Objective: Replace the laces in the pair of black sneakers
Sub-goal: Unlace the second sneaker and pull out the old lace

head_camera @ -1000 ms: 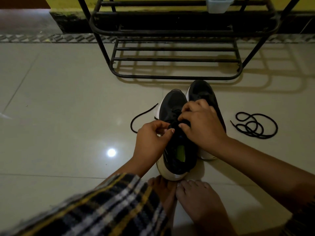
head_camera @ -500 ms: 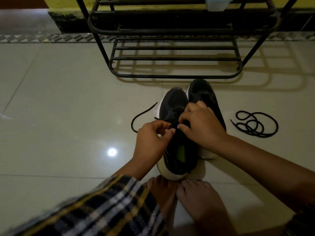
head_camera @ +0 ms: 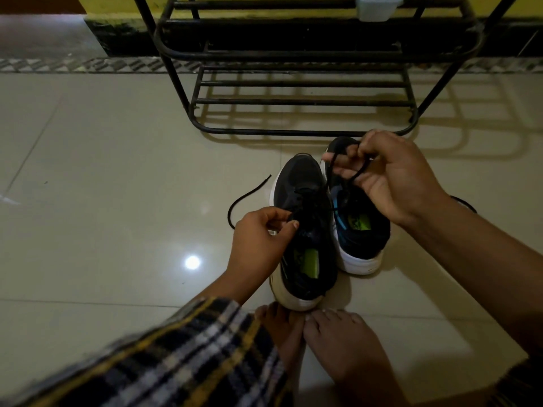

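Pale glossy floor tiles (head_camera: 102, 177), dim light, one lamp glare spot. Black metal shoe rack (head_camera: 305, 101) stands against the yellow wall, just beyond the shoes.

We sit on the floor, bare feet (head_camera: 329, 345) touching the heel of the near shoe. The pair of black sneakers stands side by side, toes toward the rack: left sneaker (head_camera: 305, 230) closest to us, right sneaker (head_camera: 358, 227) just beside it and a little further out. Green insole labels show in both.

Our right hand (head_camera: 390, 174) is raised above the right sneaker, fingers curled round a black lace (head_camera: 357, 171) that runs taut down to the eyelets of the left sneaker. Our left hand (head_camera: 261, 239) sits at the left sneaker's side, thumb and forefinger pinched together at the eyelet row; whether they hold the lace or the shoe's edge we cannot tell. A free lace end (head_camera: 249, 195) trails on the tiles left of the shoe. Part of another dark lace (head_camera: 464, 202) shows behind our right forearm.

Judgement: we are mid-lacing on the left sneaker, drawing slack through an eyelet. Whether this is threading in or pulling out, we cannot say. Next move likely needs the left hand to steady the shoe while the right feeds the tip to the next eyelet. Right sneaker appears unlaced.
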Tool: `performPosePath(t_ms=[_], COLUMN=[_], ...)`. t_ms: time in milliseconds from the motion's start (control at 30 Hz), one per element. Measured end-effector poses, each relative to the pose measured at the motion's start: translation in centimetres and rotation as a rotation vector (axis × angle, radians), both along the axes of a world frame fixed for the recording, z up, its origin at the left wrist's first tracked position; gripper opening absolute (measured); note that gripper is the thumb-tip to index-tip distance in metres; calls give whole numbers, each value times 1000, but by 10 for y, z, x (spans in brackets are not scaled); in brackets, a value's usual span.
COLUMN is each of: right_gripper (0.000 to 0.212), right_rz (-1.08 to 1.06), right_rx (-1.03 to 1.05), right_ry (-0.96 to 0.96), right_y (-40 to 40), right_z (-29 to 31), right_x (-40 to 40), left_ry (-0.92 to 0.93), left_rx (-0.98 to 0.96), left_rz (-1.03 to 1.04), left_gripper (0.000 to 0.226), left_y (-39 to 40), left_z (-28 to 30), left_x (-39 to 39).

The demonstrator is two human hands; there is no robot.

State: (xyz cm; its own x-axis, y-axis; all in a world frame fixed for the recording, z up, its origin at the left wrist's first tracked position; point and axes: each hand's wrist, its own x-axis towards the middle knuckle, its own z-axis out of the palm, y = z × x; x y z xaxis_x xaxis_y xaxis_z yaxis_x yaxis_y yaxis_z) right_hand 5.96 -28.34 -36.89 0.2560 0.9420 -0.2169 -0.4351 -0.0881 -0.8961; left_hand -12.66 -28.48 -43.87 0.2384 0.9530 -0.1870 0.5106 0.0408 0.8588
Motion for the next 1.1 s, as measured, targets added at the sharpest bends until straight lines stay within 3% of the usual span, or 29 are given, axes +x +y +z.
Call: performPosePath(t_ms=[33, 100, 367, 467, 567, 600, 633, 700, 767, 900, 967, 1100], right_gripper=[27, 25, 21, 21, 11, 5, 15, 20, 13, 38, 38, 36], right_rz=[3, -2, -229, -264, -190, -143, -96, -22, 105, 533, 552, 525], right_rx=[-4, -32, -113, -119, -291, -354, -376, -237, -116, -237, -245, -288], right_ry=[76, 35, -706, -780, -891, -1022, -1203, -1488, -1497, -1632, -1693, -1637], right_y=[0, 0, 5, 7, 6, 4, -1, -10, -18, -25, -25, -21], right_z=[3, 5, 2, -5, -20, -25, -29, -31, -27, -35, -40, -43], right_x=[-1, -2, 32, 49, 59, 60, 57, 44, 21, -17, -22, -13], left_ry=[3, 7, -9, -17, -9, -6, -5, -5, -9, -19, -6, 35], left_rx=[2, 6, -13, -7, 2, 4, 3, -1, -8, -3, 14, 29], left_rz=[-1, 2, 22, 0, -6, -4, -2, 4, 7, -25, -30, 15], left_gripper=[9, 10, 14, 14, 14, 14, 14, 14, 15, 13, 13, 13], left_y=[0, 1, 3, 1, 1, 1, 2, 2, 2, 1, 1, 2], left_z=[0, 0, -2, 0, 1, 1, 0, -1, 0, 1, 2, -3], left_x=[0, -1, -5, -2, -1, -1, -2, -2, -2, -3, -4, -11])
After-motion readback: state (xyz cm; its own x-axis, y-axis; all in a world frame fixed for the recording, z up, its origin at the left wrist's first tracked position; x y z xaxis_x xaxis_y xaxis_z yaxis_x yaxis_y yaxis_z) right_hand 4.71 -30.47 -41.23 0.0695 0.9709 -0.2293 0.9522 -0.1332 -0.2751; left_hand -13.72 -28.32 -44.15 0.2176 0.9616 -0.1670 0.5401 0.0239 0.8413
